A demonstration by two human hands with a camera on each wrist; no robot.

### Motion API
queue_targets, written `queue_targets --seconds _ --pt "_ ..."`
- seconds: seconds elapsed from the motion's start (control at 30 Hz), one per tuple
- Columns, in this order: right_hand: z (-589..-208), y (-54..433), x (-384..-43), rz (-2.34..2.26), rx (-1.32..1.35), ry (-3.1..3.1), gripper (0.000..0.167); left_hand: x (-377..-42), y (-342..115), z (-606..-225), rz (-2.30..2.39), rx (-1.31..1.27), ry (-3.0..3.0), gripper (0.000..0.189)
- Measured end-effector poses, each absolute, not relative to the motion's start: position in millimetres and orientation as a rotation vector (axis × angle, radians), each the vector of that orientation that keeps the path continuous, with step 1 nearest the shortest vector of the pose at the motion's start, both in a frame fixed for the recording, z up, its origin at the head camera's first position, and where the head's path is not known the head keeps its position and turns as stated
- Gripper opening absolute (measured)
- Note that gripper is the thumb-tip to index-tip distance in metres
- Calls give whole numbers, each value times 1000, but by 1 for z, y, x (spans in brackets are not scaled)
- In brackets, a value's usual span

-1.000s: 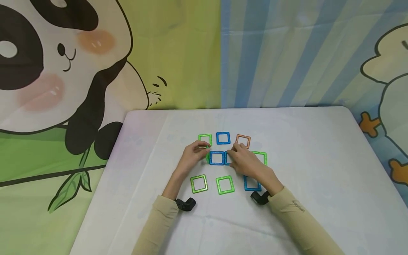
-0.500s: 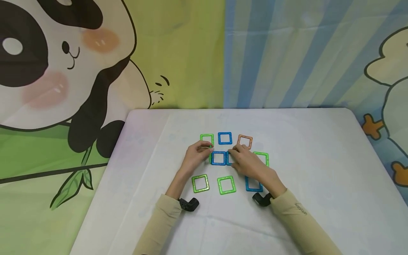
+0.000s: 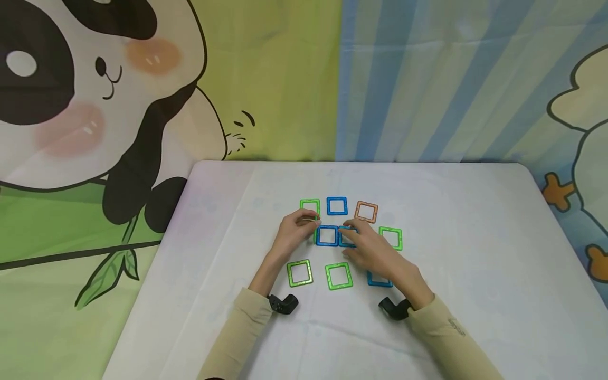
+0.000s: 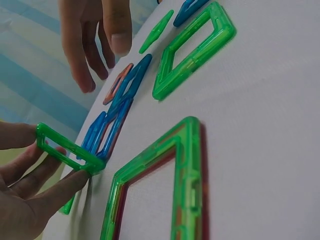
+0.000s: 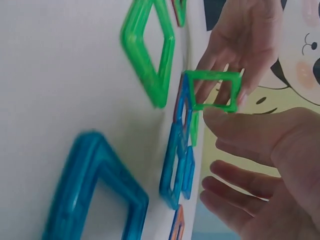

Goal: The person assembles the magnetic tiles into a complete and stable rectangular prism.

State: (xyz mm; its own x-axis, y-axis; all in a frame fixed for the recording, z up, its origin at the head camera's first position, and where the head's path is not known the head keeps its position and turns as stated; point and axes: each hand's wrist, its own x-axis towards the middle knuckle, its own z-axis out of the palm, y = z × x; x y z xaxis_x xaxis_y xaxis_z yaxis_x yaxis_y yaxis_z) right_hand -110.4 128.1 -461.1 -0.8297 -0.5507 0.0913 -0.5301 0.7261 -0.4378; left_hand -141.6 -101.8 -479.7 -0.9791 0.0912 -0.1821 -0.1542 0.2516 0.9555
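The left grip (image 3: pixel 294 231) is pinching a green magnetic square tile (image 5: pixel 215 76), likely light, stiff and best held by its rim, beside a blue tile (image 3: pixel 327 244); the right grip (image 3: pixel 372 248) is hovering, fingers apart.

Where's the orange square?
In the head view, the orange square frame lies at the right end of the far row, just right of the far-row blue square frame and beyond the right hand.

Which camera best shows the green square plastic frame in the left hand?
Right wrist: the green square plastic frame shows all four sides, nearly face-on. Left wrist shows it slanted; head shows just a thin sliver.
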Motion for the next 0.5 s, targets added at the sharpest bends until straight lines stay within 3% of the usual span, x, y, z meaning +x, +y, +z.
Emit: queue_targets --seconds 0.5 --pt "-465 121 -80 -767 -970 2750 57 -140 -102 -479 1778 -59 2315 29"
